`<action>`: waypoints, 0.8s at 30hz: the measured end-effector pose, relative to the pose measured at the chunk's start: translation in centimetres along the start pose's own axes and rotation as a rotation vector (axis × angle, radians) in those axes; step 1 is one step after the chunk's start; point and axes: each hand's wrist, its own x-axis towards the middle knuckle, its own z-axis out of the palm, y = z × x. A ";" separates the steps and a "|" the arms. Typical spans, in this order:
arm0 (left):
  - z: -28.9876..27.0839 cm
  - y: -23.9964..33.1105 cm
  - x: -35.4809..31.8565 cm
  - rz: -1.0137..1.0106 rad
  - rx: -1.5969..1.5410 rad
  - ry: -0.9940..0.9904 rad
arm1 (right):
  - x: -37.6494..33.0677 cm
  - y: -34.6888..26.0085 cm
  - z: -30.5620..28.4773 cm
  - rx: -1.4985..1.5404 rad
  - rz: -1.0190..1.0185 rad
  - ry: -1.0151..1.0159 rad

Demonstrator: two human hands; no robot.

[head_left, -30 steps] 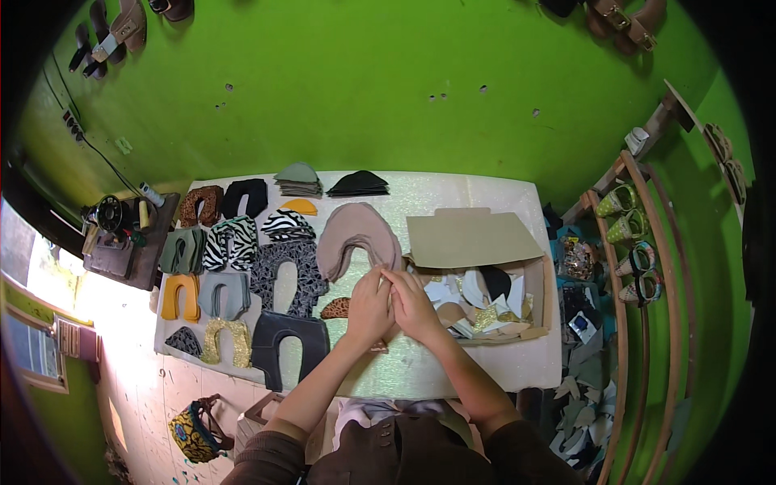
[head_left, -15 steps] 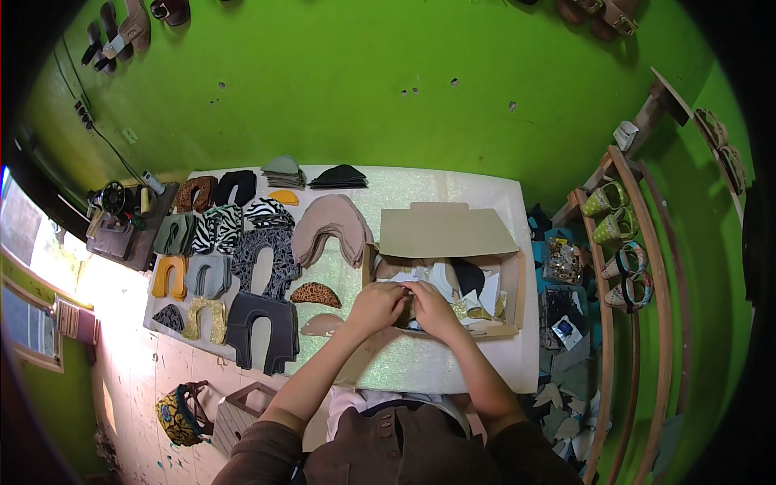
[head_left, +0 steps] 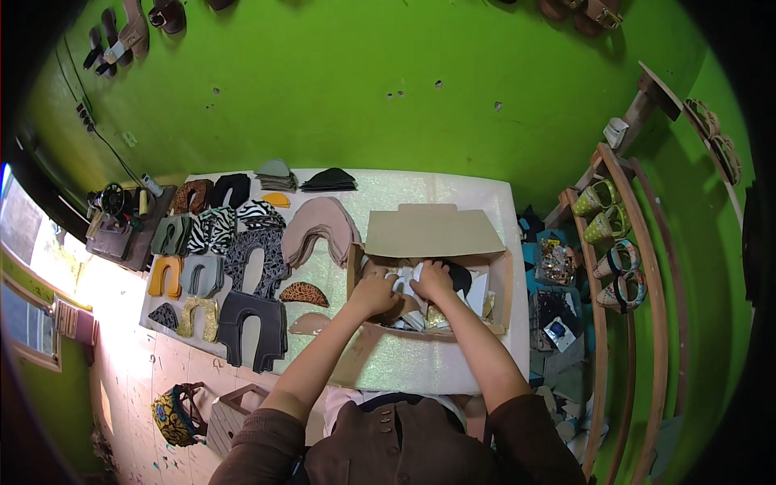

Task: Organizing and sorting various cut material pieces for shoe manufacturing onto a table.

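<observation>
Where hands (head_left: 374, 293) (head_left: 434, 280) dip, pointed scraps (head_left: 478, 293) crowd a cardboard box (head_left: 435, 233)

Jumbled, mostly pale scraps (head_left: 478, 294) in open box (head_left: 502, 293)

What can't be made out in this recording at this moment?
All in the head view:
Whether the left hand and right hand grip any scraps or merely touch them: too small to tell amid the pale pieces.
The floor of the box: hidden under scraps and hands.
The whole shape of the upper-right sandal: cut off by the top edge.
The jumble right of the table: pieces too small to identify.
</observation>
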 end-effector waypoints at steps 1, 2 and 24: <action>0.1 0.1 0.1 0.020 -0.038 0.029 | 0.1 0.0 -0.1 0.001 -0.095 -0.015; 0.2 0.1 0.2 0.040 -0.076 0.057 | 0.1 0.0 0.0 0.003 -0.188 -0.030; 0.6 -0.2 1.5 -0.028 -0.021 -0.377 | -4.7 5.0 -6.0 0.135 -0.468 0.093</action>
